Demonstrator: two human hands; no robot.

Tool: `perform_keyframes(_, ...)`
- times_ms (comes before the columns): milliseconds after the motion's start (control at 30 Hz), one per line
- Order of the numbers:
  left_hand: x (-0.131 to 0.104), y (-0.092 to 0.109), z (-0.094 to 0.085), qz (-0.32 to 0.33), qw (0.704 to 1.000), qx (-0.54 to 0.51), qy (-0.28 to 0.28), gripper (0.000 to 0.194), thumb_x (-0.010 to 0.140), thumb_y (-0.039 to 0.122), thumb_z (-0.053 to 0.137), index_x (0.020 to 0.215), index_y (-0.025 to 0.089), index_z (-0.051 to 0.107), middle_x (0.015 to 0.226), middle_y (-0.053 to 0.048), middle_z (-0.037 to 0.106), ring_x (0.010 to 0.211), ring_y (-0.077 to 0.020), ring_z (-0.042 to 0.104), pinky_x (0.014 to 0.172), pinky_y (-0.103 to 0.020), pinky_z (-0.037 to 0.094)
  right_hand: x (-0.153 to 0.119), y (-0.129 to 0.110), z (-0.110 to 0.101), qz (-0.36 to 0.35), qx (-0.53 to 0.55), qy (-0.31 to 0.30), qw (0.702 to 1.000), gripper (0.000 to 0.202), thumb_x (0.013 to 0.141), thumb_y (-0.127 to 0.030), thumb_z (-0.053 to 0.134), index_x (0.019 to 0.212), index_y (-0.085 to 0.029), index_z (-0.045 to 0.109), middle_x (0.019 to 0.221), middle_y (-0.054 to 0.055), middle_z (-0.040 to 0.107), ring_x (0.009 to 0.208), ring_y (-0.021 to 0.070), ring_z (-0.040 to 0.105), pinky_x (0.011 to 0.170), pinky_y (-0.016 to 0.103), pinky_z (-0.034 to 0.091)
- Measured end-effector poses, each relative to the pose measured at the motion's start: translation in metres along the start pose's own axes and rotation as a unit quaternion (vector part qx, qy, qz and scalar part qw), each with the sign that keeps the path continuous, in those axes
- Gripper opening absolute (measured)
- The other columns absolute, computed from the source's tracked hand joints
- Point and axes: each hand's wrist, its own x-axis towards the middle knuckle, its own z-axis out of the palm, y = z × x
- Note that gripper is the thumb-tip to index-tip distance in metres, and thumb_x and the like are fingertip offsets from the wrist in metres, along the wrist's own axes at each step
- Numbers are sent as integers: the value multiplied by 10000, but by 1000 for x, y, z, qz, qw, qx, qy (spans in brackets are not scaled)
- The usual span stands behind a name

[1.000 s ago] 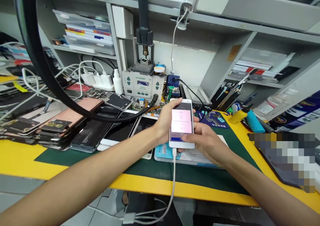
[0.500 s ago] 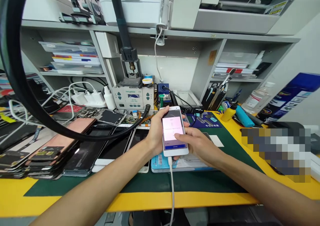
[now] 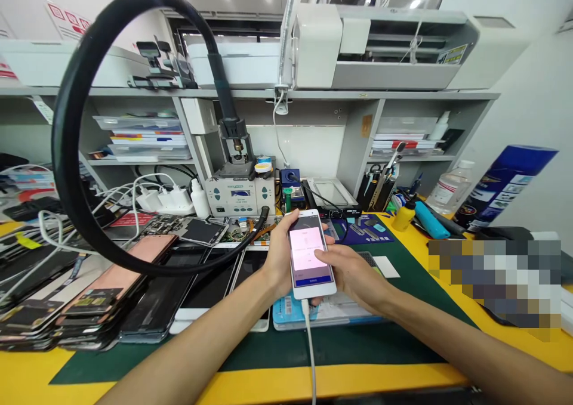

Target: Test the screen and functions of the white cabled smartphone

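Note:
A white smartphone [image 3: 312,256] with a lit screen is held upright, tilted back, over the middle of the bench. My left hand [image 3: 281,259] is closed round its left side, thumb along the edge and fingertips showing past the right edge. At the lower right, my right hand [image 3: 351,268] grips the phone too, its thumb over the screen and most of its fingers hidden behind. A pale pop-up box fills much of the display; its text is too small to read. From the phone's bottom end a white charging cable [image 3: 310,345] runs down past the bench edge.
Stacked phone parts [image 3: 94,297] lie at left. A thick black hose [image 3: 67,154] loops over them to the hot-air station [image 3: 240,195]. A light-blue packet [image 3: 282,312] lies under the hands. Bottles, including a yellow one [image 3: 404,216], stand at right.
The view has tilted upward, showing more of the shelf top and ceiling. Both hands still hold the phone, and my right thumb stays over the screen.

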Motion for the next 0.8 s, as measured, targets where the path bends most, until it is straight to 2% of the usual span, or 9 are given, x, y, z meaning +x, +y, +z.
perform_keyframes(200, 0, -1, -2, -1, 1000, 20, -1, 549, 919, 557, 426, 1058, 102, 700, 802, -146, 731, 562, -257, 673, 500, -346, 517, 0, 1, 0, -23, 8, -20, 999, 310, 835, -401, 646, 952, -114, 655, 805, 96, 717, 676, 221, 688, 569, 366, 598)
perform_keyframes(433, 3, -3, -5, 12, 1000, 18, 9, 508, 897, 538, 500, 1047, 98, 704, 801, -143, 735, 622, -252, 696, 563, -323, 535, 1, 1, -1, -30, 12, -35, 999, 360, 809, -438, 658, 958, -110, 660, 798, 106, 721, 736, 251, 704, 590, 374, 587)
perform_keyframes(533, 2, -3, -4, 21, 1000, 23, 3, 512, 900, 533, 486, 1031, 89, 705, 806, -152, 737, 628, -263, 700, 560, -338, 542, 1, 2, -2, -27, 11, -26, 999, 313, 763, -353, 673, 962, -111, 663, 799, 103, 729, 719, 251, 701, 590, 391, 586)
perform_keyframes(667, 2, -4, -4, 28, 999, 27, 0, 516, 906, 528, 478, 1009, 78, 708, 817, -161, 740, 639, -258, 706, 573, -330, 550, 0, 2, -3, -27, 12, -38, 999, 300, 631, -198, 658, 919, -116, 677, 788, 84, 734, 720, 244, 696, 589, 370, 584)
perform_keyframes(800, 2, -4, -5, 29, 999, 31, -6, 531, 905, 539, 474, 1044, 80, 702, 852, -163, 742, 670, -277, 715, 598, -358, 563, -2, 0, -3, -28, -15, -56, 998, 353, 640, -191, 685, 987, -123, 684, 867, 85, 741, 782, 240, 703, 625, 346, 586)
